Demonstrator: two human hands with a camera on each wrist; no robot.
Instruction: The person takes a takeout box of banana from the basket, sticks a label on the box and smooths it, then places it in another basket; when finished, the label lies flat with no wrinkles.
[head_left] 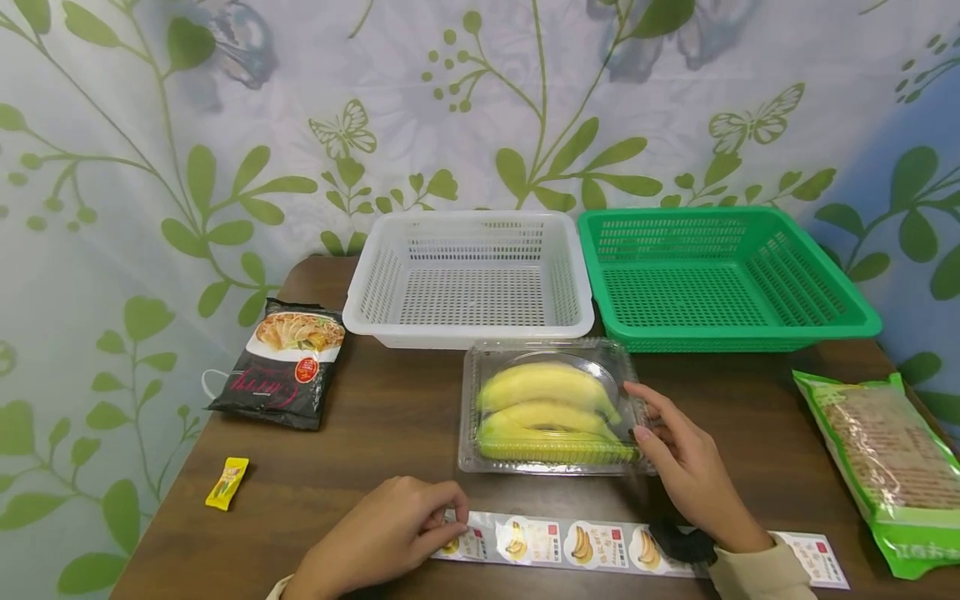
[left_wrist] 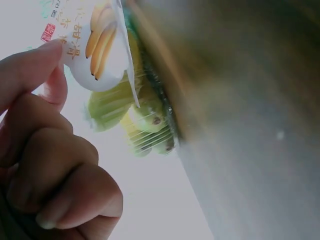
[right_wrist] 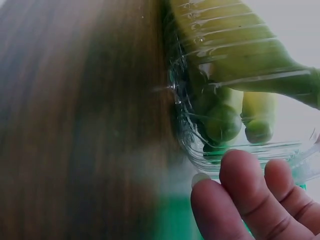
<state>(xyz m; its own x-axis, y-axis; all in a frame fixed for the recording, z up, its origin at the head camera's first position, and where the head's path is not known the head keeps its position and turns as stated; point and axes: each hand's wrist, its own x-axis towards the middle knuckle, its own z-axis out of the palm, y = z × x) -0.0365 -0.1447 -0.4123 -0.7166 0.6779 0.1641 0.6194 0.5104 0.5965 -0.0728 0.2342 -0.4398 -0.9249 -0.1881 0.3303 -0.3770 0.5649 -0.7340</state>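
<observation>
1 yellow sachet near the left edge of the table, with 1 black printed pack farther back, also close to that edge. Next, at the near side, left hand with thumb and forefinger pinching 1 banana label at the left end of the label strip; impossible to tell how far peeled. Farther along the strip, at least 3 more labels in place, then a stretch hidden by the black wristband. Behind the strip, 1 clear container, apparently closed, with bananas inside. No label visible on top, so judged early: fruit boxed, label taken hold of, sticking not yet done. At the container's right side, right hand not grasping, only touching with fingertips and thumb.

Behind, from left to right, white basket and green basket, just beside each other; little room there, hard to say whether touching the container. More room leftward, across bare wood to the pack, and some rightward, short of the green-edged bag by the right edge.
</observation>
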